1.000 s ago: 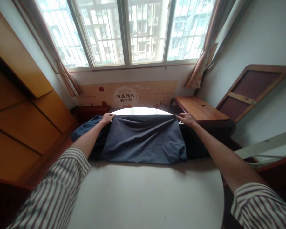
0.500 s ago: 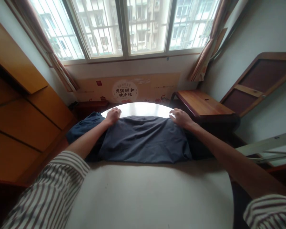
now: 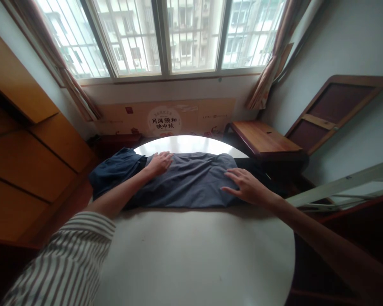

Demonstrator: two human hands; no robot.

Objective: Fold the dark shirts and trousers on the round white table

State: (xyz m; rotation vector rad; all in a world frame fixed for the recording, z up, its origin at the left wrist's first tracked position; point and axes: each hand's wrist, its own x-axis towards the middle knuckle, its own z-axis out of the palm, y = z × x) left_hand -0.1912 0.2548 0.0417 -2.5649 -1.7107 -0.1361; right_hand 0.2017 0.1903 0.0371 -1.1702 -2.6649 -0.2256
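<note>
A dark grey-blue garment [image 3: 191, 180] lies folded across the far half of a round white table [image 3: 194, 255]. Part of it hangs off the table's left edge. My left hand [image 3: 160, 162] rests flat on the cloth near its far left, fingers stretched out. My right hand [image 3: 245, 185] lies flat on the cloth's right end near its front edge, fingers spread. Neither hand grips anything.
A low wooden side table [image 3: 263, 138] stands at the back right. A wooden framed panel [image 3: 335, 117] leans on the right wall. Orange wooden cabinets [image 3: 28, 144] fill the left. A printed cardboard box [image 3: 164, 119] sits under the window.
Both hands let go of the cloth's far edge and now lie flat on it. My left hand moved inward, and my right hand slid toward me along the right end.
</note>
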